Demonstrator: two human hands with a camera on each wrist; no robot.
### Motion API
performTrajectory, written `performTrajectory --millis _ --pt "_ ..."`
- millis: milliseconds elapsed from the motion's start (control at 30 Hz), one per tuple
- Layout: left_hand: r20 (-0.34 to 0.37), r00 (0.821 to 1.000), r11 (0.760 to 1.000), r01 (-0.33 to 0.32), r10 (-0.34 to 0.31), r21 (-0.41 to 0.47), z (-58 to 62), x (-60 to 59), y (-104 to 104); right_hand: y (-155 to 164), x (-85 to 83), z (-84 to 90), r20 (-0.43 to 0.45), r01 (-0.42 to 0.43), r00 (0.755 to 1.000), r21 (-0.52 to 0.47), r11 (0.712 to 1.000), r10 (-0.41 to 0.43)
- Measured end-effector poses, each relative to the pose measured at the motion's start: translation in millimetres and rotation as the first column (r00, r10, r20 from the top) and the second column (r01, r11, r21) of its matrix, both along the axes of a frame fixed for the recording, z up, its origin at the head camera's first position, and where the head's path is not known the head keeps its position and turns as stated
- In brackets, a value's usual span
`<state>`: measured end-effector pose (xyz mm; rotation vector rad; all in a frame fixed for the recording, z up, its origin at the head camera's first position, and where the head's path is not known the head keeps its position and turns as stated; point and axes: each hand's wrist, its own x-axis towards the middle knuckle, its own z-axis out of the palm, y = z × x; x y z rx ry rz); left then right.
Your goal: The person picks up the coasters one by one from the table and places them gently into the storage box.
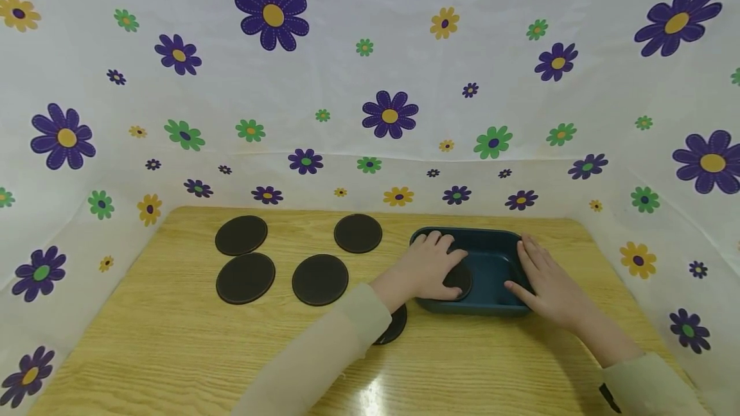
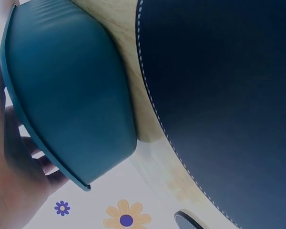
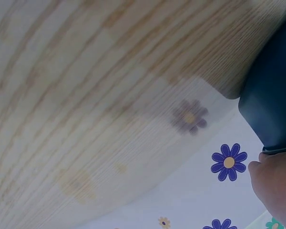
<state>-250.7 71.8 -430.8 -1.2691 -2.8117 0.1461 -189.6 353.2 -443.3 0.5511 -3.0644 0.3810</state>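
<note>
So, one dark round leather coaster [image 1: 459, 279] is being set into the teal plastic tray [image 1: 491, 237].

It's pinched by the left hand [image 1: 430, 268] inside the tray, which is steadied by the right hand [image 1: 546, 287], fingers flat on the rim. Five more coasters [image 1: 320, 279] are left on the wooden table [image 1: 173, 352], so it's barely started.

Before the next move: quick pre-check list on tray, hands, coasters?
1. Teal tray flat on the wooden table: ok.
2. Left hand over the tray's left rim, on a dark coaster inside: ok.
3. Right hand steadying the tray's right rim: ok.
4. Four coasters lying apart on the table: ok.
5. Coaster under the left sleeve, partly hidden: cannot tell if free.
</note>
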Motion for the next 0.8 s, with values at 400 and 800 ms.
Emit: performTrajectory --millis 400,800 --pt "0.008 1.0 0.999 0.021 -0.021 0.038 1.7 2.1 -25.4 2.0 -0.4 -3.0 -0.015 -0.003 1.0 0.005 1.0 0.003" --pt "-0.022 0.999 0.997 0.044 -0.043 0.059 13.5 18.1 -69.1 1.5 -0.2 -1.3 -0.013 -0.009 1.0 -0.015 1.0 0.009"
